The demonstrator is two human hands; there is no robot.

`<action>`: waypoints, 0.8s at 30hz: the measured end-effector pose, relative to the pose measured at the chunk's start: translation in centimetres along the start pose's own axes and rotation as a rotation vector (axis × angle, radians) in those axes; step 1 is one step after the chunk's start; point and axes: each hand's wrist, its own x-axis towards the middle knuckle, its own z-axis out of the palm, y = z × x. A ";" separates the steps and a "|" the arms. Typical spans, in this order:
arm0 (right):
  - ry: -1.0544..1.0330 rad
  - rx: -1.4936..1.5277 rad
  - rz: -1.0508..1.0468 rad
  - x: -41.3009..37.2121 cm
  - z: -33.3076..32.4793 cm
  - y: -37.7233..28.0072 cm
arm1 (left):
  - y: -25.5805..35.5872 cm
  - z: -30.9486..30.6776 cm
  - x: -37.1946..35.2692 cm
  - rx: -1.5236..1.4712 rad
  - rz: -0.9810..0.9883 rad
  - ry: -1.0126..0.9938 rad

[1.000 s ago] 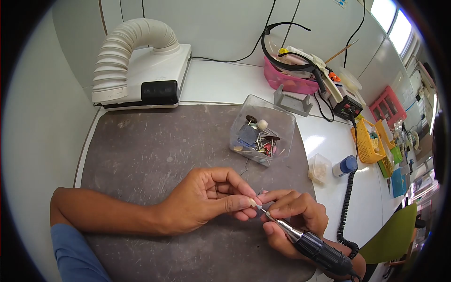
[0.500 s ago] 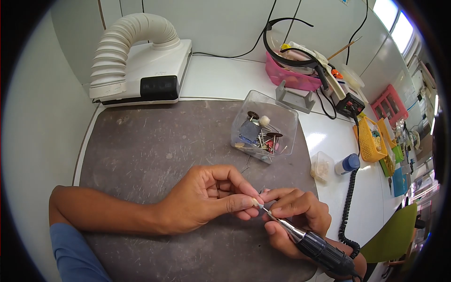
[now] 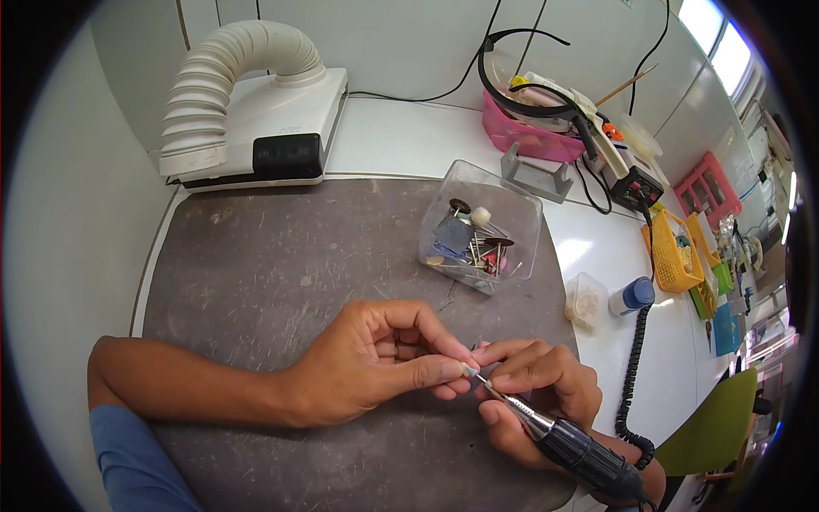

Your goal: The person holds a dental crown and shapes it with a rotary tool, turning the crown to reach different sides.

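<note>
My left hand (image 3: 384, 363) pinches a small pale, tooth-like piece (image 3: 466, 369) between thumb and fingertips; most of it is hidden by the fingers. My right hand (image 3: 546, 388) is closed around a rotary handpiece (image 3: 563, 439) with a silver nose and black body. The handpiece's light-coloured bit meets the small piece, or sits right beside it. Fingertips of both hands come together there, over the dark mat (image 3: 256, 273). Beyond them stands a clear plastic box (image 3: 527, 243) holding several rotary bits, discs and a blue-grey sheet.
At the back left is a white machine (image 3: 290, 102) with a ribbed hose (image 3: 205, 77). A pink basket (image 3: 520, 136) with glasses (image 3: 533, 113), a grey cradle (image 3: 536, 177), a small tub (image 3: 586, 299) and a blue-capped bottle (image 3: 633, 296) line the right. A coiled cord (image 3: 630, 384) runs beside my right arm.
The view has shifted very slightly. Both hands keep nearly the same position, with the bit still at the small piece.
</note>
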 end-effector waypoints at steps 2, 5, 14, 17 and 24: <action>-0.004 -0.014 0.004 0.0 0.0 0.0 | 0.0 0.0 0.0 0.001 -0.002 -0.001; 0.014 0.002 0.015 -0.1 0.1 0.1 | 0.0 0.0 0.0 0.007 -0.006 -0.003; -0.007 0.048 0.025 0.0 -0.1 -0.2 | 0.2 0.1 0.1 -0.055 -0.026 0.024; 0.001 0.047 0.019 0.0 0.0 -0.1 | 0.1 0.1 0.1 -0.060 -0.025 0.022; -0.009 0.040 0.015 0.1 0.0 -0.2 | 0.1 0.0 0.1 -0.051 -0.027 0.024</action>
